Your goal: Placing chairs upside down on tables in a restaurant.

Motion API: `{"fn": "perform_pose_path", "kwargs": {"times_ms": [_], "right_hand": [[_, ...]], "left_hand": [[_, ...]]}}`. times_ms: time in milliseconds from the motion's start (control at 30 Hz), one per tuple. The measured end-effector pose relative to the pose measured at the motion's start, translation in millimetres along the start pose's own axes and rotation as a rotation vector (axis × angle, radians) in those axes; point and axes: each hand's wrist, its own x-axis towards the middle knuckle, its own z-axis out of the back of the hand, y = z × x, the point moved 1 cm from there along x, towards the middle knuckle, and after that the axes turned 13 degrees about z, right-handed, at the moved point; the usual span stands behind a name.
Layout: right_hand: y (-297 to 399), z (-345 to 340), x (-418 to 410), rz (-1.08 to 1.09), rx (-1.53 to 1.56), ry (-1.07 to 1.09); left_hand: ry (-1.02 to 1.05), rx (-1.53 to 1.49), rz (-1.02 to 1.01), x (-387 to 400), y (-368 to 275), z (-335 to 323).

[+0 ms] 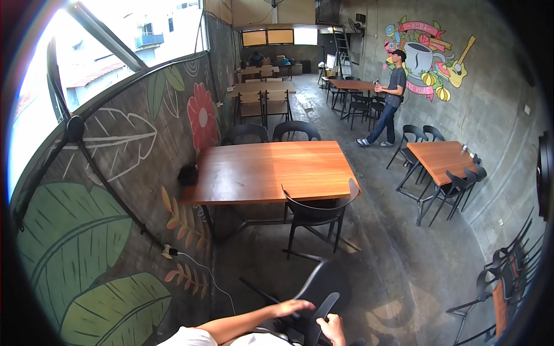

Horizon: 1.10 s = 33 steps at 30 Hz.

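A black chair (324, 285), tilted over, lies low in front of me at the bottom of the head view. My right hand (332, 328) has its fingers curled at the edge of the chair's curved black part. Stretched across from the left, my left hand (295, 307) is over the same chair with its fingers extended; whether it touches the chair I cannot tell. Farther ahead, another black chair (318, 212) stands upright at the near side of a brown wooden table (272, 168).
A painted wall (125, 181) with a plugged-in white cable (212, 272) runs along the left. At the right are a smaller wooden table (446, 160) with black chairs and several stacked chairs (506, 272). A person (391, 95) stands by the far right wall.
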Motion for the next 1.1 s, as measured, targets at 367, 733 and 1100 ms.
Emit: {"fn": "perform_pose_path", "kwargs": {"times_ms": [367, 733, 1100], "right_hand": [[-92, 35, -34, -0.434, -0.438, -0.243], [-207, -11, -159, -1.024, 0.507, -0.441], [-15, -44, 46, -0.734, 0.482, -0.511]], "left_hand": [[-0.17, 0.092, 0.142, -28, -12, -37], [-0.172, -0.13, 0.095, -67, 9, 25], [-0.688, -0.605, -0.086, -124, 8, 168]]}}
